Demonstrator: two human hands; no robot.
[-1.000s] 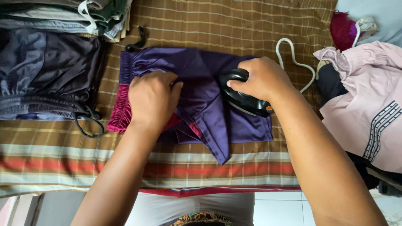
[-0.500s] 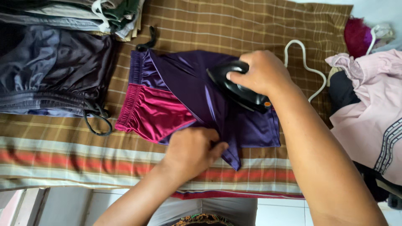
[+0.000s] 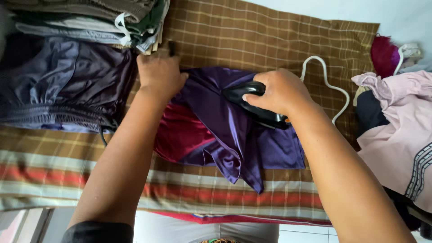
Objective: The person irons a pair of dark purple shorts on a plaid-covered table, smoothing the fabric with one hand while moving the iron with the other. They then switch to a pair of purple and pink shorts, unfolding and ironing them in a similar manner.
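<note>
Ironing looks maybe halfway: the shiny purple-and-maroon satin shorts (image 3: pixel 225 130) lie crumpled mid-way on the brown checked cloth (image 3: pixel 252 36), lower corner still bunched. Right hand (image 3: pixel 281 92) has its grip wrapped around the black iron (image 3: pixel 252 105) on the fabric; left hand (image 3: pixel 159 74) presses flat, fingers spread, at the waistband. Folded pile (image 3: pixel 81 22) nearby.

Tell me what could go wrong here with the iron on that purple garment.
The right hand presses the black iron on a bunched fold of the shiny purple garment; it may set creases or scorch. The left hand pins the cloth close by, so a burn seems possible. The white cord could snag.
</note>
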